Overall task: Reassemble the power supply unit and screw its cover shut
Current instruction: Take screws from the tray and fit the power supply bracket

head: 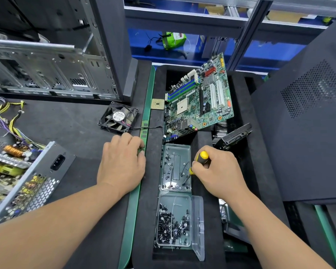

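Power supply unit (21, 175) lies open at the left edge of the frame, its cover off and its coils and wire bundle showing, well apart from both hands. Right hand (216, 172), right of centre, is curled round a yellow-and-black screwdriver (197, 165) whose tip dips into the upper clear screw tray (176, 167). Left hand (122, 164) rests flat, fingers relaxed, on the green mat edge (133, 206). Below sits a second tray of black screws (172, 222); a fan (118, 117) and motherboard (199, 100) lie higher up on the black bench
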